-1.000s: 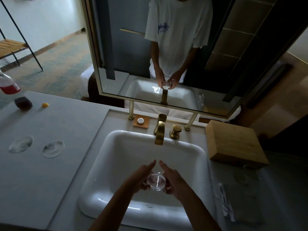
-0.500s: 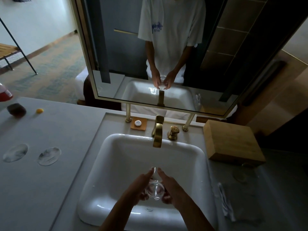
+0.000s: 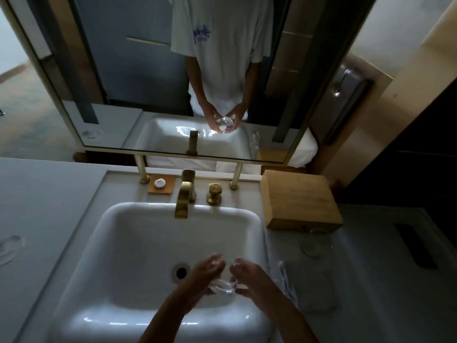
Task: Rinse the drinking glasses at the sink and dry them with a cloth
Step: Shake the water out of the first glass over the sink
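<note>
A clear drinking glass is held over the right half of the white sink, tipped away from me with its base toward the camera. My left hand grips its left side and my right hand its right side. The brass tap stands at the back of the basin; no water stream shows. A second clear glass stands on the counter right of the sink. A white cloth lies on the counter beside the basin's right rim.
The drain lies left of my hands. A wooden box sits at the back right, a brass handle and a small tray with a white cap behind the basin. A mirror rises behind. A glass lid rests far left.
My hands and the glass have shifted right and nearer to me in the basin. The glass has tilted further over. The view has swung right, uncovering the drain.
</note>
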`<state>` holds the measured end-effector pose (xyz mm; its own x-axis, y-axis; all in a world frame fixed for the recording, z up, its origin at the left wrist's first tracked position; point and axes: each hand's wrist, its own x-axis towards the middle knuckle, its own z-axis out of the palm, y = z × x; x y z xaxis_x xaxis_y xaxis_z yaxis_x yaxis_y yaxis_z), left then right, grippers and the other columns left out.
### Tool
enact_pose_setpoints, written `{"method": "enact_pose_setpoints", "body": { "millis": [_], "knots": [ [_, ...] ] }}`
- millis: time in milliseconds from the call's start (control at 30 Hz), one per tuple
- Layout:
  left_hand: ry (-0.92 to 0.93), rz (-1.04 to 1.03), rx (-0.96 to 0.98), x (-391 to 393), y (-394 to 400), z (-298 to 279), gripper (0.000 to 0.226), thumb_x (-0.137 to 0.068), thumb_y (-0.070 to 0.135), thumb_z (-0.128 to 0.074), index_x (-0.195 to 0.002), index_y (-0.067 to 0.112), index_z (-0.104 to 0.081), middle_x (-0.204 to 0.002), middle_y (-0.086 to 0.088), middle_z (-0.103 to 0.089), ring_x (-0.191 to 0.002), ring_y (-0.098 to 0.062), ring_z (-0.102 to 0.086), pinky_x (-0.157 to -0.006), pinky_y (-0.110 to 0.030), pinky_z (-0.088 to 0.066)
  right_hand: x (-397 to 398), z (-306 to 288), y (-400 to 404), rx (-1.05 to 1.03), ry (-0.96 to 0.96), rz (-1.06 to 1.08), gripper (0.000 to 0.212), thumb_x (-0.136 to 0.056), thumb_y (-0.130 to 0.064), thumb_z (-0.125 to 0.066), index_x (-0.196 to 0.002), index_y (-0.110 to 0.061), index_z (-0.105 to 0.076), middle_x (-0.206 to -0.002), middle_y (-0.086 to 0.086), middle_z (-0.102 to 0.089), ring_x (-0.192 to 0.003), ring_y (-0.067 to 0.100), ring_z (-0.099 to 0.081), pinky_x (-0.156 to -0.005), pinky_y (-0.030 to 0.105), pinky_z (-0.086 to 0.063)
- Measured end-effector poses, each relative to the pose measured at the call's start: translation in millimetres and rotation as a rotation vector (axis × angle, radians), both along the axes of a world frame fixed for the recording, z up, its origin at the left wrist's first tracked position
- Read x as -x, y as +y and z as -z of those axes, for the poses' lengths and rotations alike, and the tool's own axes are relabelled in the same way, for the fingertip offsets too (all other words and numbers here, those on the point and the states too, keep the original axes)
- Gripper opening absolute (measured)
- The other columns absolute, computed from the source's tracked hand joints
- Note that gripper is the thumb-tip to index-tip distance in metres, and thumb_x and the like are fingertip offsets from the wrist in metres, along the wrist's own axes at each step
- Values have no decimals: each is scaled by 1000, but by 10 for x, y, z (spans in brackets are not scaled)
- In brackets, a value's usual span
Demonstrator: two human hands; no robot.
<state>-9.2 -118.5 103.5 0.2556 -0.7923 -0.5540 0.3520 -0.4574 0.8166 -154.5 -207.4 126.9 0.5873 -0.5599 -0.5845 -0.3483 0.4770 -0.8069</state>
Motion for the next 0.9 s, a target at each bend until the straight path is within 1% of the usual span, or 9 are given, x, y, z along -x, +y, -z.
{"method": "enact_pose_setpoints", "body": {
  "millis": [133, 200, 267, 333, 433, 533, 667, 733, 900],
  "knots": [
    [16, 67, 116, 272, -289, 42, 46, -94, 18, -64, -138, 22, -52, -128, -18, -62, -102, -23, -67, -83, -38, -54, 399, 105, -290, 106, -56, 43, 47, -88, 0, -66, -131, -10, -49, -117, 5, -59, -102, 15, -63, -82, 26, -54],
    [-65, 105, 150, 405, -437, 58, 54, -87, 25, -68, -139, 26, -52, -128, -19, -61, -109, -26, -67, -85, -36, -56, 594, 131, -422, 147, -67, 58, 61, -82, 3, -72, -135, -9, -45, -131, 12, -56, -118, 26, -60, -90, 33, -56],
    [-210, 153, 176, 541, -603, 65, 53, -87, 25, -71, -136, 31, -53, -126, -10, -62, -111, -17, -67, -80, -25, -55, 768, 131, -544, 198, -74, 53, 70, -77, 1, -78, -138, -12, -45, -135, 11, -56, -120, 25, -60, -93, 38, -56],
    [-284, 174, 201, 655, -768, 101, 55, -89, 14, -72, -138, 28, -53, -125, 1, -65, -110, -8, -67, -79, -19, -55, 895, 131, -664, 272, -40, 72, 73, -74, 4, -79, -137, -12, -46, -135, 7, -58, -118, 19, -62, -95, 38, -56],
    [-305, 214, 223, 791, -994, 150, 64, -87, 3, -73, -142, 27, -50, -128, 4, -67, -113, -6, -67, -86, -21, -56, 1048, 156, -872, 375, 7, 160, 78, -67, 16, -79, -135, 0, -45, -136, 18, -55, -126, 29, -55, -104, 48, -48],
    [-365, 251, 245, 893, -1214, 186, 68, -84, 4, -76, -136, 38, -49, -135, 1, -64, -123, -11, -62, -99, -28, -55, 1181, 193, -1048, 437, 31, 173, 79, -67, 12, -81, -135, 0, -43, -136, 13, -54, -127, 23, -53, -102, 29, -50],
    [-452, 308, 252, 957, -1459, 270, 69, -82, 9, -78, -133, 47, -49, -139, 9, -60, -131, -12, -56, -108, -32, -50, 1273, 301, -1206, 391, 15, 215, 77, -68, 6, -83, -133, -13, -46, -132, 6, -56, -120, 19, -58, -97, 36, -55],
    [-481, 324, 249, 969, -1540, 330, 71, -83, 10, -78, -135, 46, -48, -141, 8, -58, -134, -11, -54, -112, -39, -46, 1271, 382, -1286, 356, 3, 226, 77, -69, 6, -82, -133, -14, -45, -133, 7, -56, -121, 19, -58, -95, 34, -56],
    [-515, 302, 221, 947, -1689, 438, 73, -80, 7, -80, -137, 43, -50, -136, 11, -63, -130, -5, -57, -113, -41, -45, 1208, 520, -1436, 359, 12, 233, 79, -67, 2, -85, -134, -15, -46, -133, 8, -56, -123, 19, -57, -98, 37, -54]
  ]
}}
